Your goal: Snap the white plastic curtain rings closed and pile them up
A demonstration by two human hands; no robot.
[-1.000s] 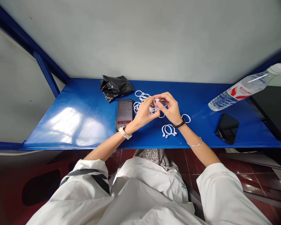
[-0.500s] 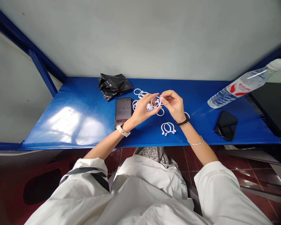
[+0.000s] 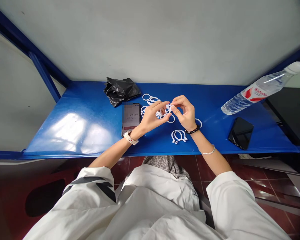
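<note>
Between the fingers of my left hand [image 3: 151, 119] is a white curtain ring [image 3: 169, 107], its thumb and fingers curved round it. At the ring's right side, my right hand [image 3: 185, 112] pinches it between thumb and fingertips. Both hands are above the table, and they partly cover a loose group of similar rings [image 3: 146, 97] behind and below them. A pair of white rings with small eyelets [image 3: 179, 136] lies nearer the front edge. One more ring [image 3: 198, 123] shows beside my right wrist, partly hidden by it.
On the blue table [image 3: 52, 110], a phone showing a timer [image 3: 131, 120] lies left of my hands, with a crumpled black plastic bag [image 3: 122, 90] behind it. To the right are a water bottle [image 3: 255, 93] and a dark phone [image 3: 241, 133]. A grey wall [image 3: 150, 43] rises behind.
The held ring has turned, from facing me as a round loop to a narrower angle. Both hands stay close together in nearly the same place.
</note>
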